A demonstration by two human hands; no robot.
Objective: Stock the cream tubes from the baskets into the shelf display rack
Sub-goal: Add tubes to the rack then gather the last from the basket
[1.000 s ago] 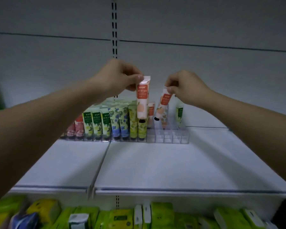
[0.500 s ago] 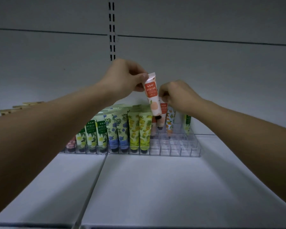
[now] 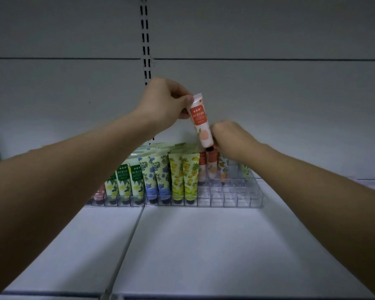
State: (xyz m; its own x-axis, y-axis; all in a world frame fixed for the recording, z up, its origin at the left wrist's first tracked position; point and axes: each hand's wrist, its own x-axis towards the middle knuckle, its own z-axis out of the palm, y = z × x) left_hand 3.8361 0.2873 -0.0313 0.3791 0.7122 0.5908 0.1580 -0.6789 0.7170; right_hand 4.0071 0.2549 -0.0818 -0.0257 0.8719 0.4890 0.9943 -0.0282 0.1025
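Trouble loomed over the rack (image 3: 230,199) at the shelf's back edge — my left hand (image 3: 160,105) pinched a peach tube (image 3: 200,120) cap-down, my right hand (image 3: 230,137) closed on a slotted tube (image 3: 211,164) — crowded hands risked toppling neighbours.

Dim grey back panel (image 3: 268,87), slotted upright (image 3: 145,40), white shelf (image 3: 204,245).

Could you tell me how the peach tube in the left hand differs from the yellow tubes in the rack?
The peach tube is held in the air by the left hand, tilted; the yellow tubes stand upright in the rack. The peach tube has an orange label and a peach picture; the yellow tubes have a yellow fruit print. All point cap down.
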